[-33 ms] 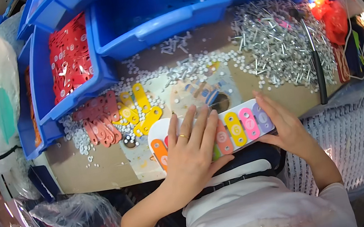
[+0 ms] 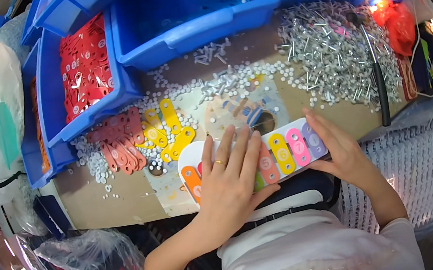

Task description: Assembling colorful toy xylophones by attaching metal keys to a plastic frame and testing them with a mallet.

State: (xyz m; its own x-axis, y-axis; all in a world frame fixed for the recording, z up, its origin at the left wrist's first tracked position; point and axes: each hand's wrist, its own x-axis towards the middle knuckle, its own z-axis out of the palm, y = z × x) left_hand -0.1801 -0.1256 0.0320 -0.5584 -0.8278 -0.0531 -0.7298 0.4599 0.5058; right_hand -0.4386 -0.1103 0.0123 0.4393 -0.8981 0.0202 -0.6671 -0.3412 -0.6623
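Observation:
A white toy xylophone [image 2: 185, 154] with coloured bars lies at the near edge of the table, slightly tilted in view. My left hand [image 2: 228, 173], a ring on one finger, rests flat across its middle bars with the fingers spread, hiding several of them. Orange shows to the left of this hand; a salmon bar [image 2: 268, 163], a yellow bar [image 2: 282, 154], a pink bar [image 2: 298, 146] and a purple bar show to its right. At the right end, my right hand [image 2: 339, 149] grips the xylophone, thumb along the near edge and fingers around the far corner.
Loose salmon bars [image 2: 121, 155] and yellow bars [image 2: 170, 116] lie beyond the xylophone among small white rings. A pile of metal pins [image 2: 329, 53] and a black-handled hammer [image 2: 381, 90] are at right. Blue bins [image 2: 200, 37] line the back, one holding red bars [image 2: 83, 65].

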